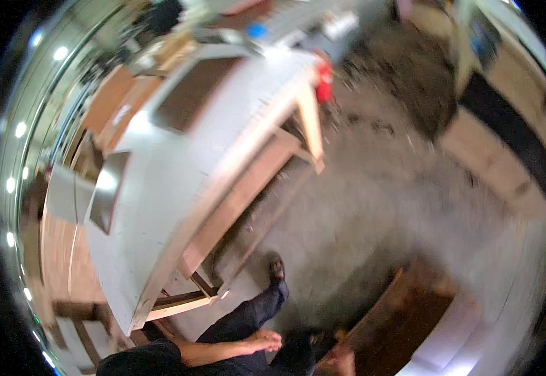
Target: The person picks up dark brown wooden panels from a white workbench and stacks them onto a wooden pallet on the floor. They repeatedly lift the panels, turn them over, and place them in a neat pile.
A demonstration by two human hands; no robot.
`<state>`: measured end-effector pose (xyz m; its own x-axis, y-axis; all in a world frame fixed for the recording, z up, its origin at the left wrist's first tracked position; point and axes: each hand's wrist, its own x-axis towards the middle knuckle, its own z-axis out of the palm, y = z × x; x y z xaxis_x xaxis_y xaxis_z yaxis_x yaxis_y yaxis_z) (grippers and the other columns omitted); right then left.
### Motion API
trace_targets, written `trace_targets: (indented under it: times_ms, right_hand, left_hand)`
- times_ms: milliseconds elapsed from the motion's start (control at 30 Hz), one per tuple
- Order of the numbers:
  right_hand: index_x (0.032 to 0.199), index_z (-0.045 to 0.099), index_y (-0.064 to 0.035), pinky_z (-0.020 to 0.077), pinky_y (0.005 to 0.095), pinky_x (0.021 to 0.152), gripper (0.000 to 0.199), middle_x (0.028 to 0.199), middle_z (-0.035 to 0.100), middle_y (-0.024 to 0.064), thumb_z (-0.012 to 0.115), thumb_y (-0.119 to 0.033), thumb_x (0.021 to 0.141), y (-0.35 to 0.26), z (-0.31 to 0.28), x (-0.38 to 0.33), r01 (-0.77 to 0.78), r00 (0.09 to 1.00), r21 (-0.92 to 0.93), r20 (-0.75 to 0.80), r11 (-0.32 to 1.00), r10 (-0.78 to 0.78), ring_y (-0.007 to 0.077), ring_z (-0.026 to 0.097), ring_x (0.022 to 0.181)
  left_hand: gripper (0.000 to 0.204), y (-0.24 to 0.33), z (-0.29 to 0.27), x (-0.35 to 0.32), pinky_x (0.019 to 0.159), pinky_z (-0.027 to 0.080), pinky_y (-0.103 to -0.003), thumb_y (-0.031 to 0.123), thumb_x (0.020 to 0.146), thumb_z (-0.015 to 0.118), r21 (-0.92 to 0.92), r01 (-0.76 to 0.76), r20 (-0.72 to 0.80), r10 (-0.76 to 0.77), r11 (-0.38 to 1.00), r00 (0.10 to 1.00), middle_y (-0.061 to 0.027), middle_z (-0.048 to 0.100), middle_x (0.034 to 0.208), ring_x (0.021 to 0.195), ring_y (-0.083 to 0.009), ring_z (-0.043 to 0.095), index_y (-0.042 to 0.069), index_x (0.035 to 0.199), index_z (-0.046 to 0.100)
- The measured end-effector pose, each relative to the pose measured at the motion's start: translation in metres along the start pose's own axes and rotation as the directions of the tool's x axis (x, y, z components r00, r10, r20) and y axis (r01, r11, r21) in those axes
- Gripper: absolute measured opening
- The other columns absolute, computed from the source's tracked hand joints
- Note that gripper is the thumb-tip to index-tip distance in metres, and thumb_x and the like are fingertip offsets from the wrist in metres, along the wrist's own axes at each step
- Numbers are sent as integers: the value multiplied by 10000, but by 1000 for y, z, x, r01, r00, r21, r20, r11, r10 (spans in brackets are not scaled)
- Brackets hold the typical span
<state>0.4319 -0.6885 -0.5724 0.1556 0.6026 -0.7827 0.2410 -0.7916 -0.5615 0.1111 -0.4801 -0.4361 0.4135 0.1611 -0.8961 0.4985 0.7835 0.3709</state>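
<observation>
My left hand [264, 341] is in front of my body at the lower middle, its fingers curled into a loose fist. Nothing shows in it. At the bottom edge, my right hand [342, 362] is smeared by motion, so its fingers cannot be made out. It is nearest to a brown wooden board or box [404, 319] at the lower right; whether they touch is unclear. To my left stands a long worktable [179, 169] with a pale top and a wooden frame. A dark brown panel [197, 94] and a smaller shiny dark panel [108, 194] lie on it.
Below the tabletop runs a wooden shelf [241, 200]. A red object [324, 81] is at the table's far corner. Dark debris [404, 75] covers the concrete floor [373, 188] further off. At the right are wooden boards with a black band [511, 138]. Cardboard-coloured boxes [113, 100] stand beyond the table.
</observation>
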Motion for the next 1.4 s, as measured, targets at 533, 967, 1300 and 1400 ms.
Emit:
trace_targets:
  times_ms: [533,967,1300,1400]
  right_hand:
    - [1017,653,61,501,342,758,381,900,648,97,572,-311,1011,-713,-123,54,552,815,404,-75,730,-574,174,601,818]
    - [1211,630,46,540,350,861,370,1009,707,123,640,-237,973,-969,-146,163,424,703,368,442,828,-557,196,667,932]
    - [1205,640,30,538,330,831,342,998,708,106,654,-212,963,-1015,-214,218,536,690,203,454,819,-564,180,663,897]
    - [1225,622,44,526,338,900,331,1031,700,124,638,-175,978,-1049,-221,211,613,647,208,423,763,-635,189,649,974]
  left_hand:
    - [265,415,-169,-199,801,526,-299,162,963,619,-303,-813,-445,680,498,582,-116,699,1033,901,-165,655,-40,1135,620]
    - [301,877,-394,-100,691,461,-344,329,859,779,-302,-944,-832,445,136,330,-23,619,823,784,-165,587,40,882,698]
    - [327,884,-427,-99,645,415,-329,275,917,660,20,-992,-999,45,122,-14,-6,538,734,724,-128,483,-50,877,648]
    - [342,788,-401,-149,656,415,-312,306,948,627,115,-942,-993,5,317,-119,-1,533,777,749,-110,477,-36,950,644]
